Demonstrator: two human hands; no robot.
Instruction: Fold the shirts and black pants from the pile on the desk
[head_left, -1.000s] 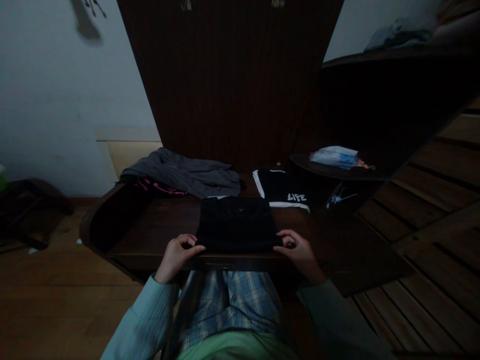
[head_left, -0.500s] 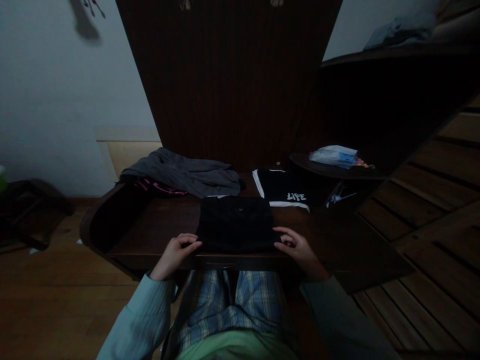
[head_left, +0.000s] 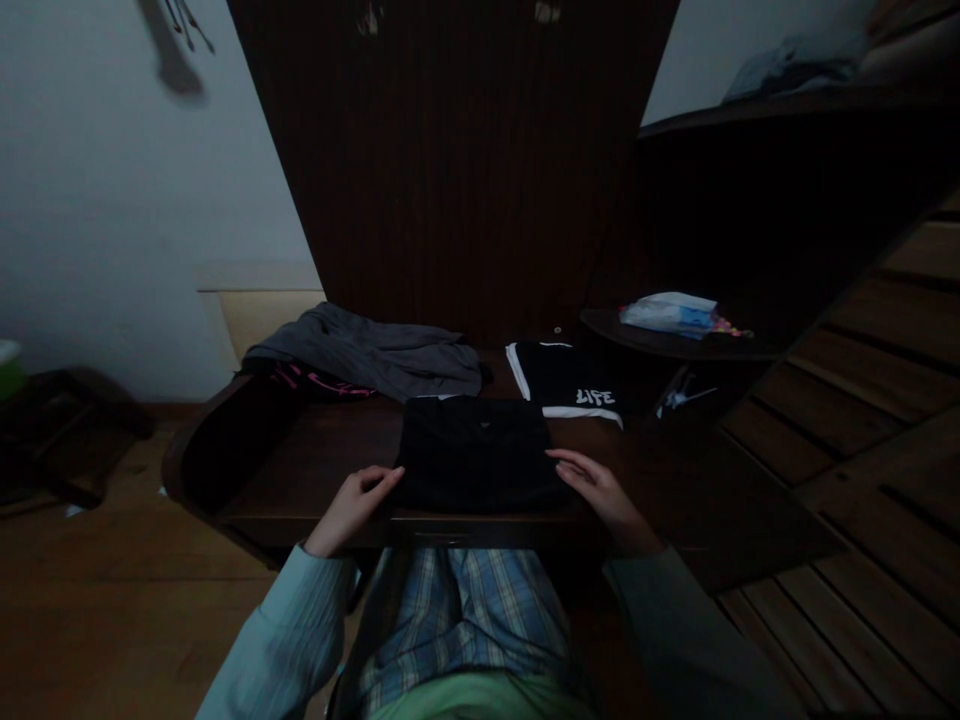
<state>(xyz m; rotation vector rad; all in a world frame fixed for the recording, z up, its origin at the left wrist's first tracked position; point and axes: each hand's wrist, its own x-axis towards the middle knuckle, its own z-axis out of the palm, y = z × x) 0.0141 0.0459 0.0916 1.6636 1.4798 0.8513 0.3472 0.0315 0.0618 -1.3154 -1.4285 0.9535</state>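
A folded black garment with a small light mark lies on the dark wooden bench, close to its front edge. My left hand is at the garment's left edge, thumb and forefinger closed on the cloth; its other fingers are partly hidden. At the right edge, my right hand has its fingers stretched out, the tips touching or just beside the cloth. Behind and to the right lies another folded black garment with white borders and white lettering. A crumpled grey garment is heaped at the back left.
Pink-patterned dark cloth shows under the grey heap. The dark bench has a raised, curved left end. A tall dark panel stands behind. On a small shelf at right sits a white-and-blue plastic packet. Wooden slats run along the far right.
My right hand has loosened from its pinch on the garment's edge, and its fingers have straightened. The left thumb has shifted slightly up along the left edge. The view has tilted a little.
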